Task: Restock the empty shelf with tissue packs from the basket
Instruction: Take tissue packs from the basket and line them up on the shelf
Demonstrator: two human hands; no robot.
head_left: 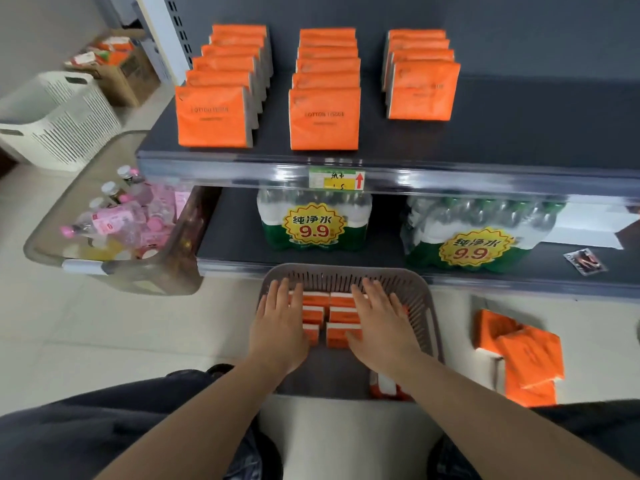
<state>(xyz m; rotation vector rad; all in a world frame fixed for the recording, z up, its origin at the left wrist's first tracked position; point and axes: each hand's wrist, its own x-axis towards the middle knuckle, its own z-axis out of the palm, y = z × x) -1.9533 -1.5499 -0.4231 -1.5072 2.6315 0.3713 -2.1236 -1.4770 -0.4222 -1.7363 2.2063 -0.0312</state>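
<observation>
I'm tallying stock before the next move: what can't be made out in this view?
- Head view, tissue packs in the basket: the left hand and right hand cover part, so no full count.
- Head view, price label: writing too small and blurred.
- Head view, shelf: right end cut off by the frame edge.

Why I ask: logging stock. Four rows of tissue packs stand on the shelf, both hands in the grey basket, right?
Head view: three rows of tissue packs, not four, stand on the shelf. Left hand and right hand are in the basket.
</observation>
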